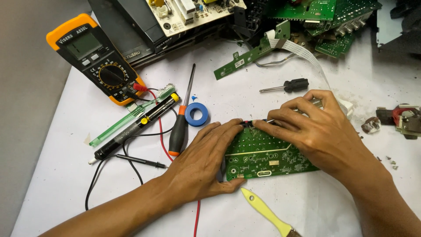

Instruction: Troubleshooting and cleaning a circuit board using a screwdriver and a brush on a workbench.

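Green and studded with rows of solder points, a circuit board (263, 156) lies flat on the white table sheet (245, 96), pale tracks and small silver pads showing along its near edge. The left hand (206, 160) rests on the board's left end, fingers curled loosely, thumb under the near corner and fingertips meeting the far edge. The right hand (318, 129) covers the board's right part, fingers closed around a thin metal-tipped tool (271, 120) whose point touches a small dark and red part at the far edge, right beside the left fingertips. Just in front of the board lies a yellow brush handle (265, 210). To the left lie an orange-handled screwdriver (180, 125), a blue tape ring (196, 114), a black desoldering pump (136, 127) and a green toothbrush (131, 116). An orange-cased multimeter (98, 59) with a round dial and grey screen stands at far left, its red and black leads trailing across the sheet.
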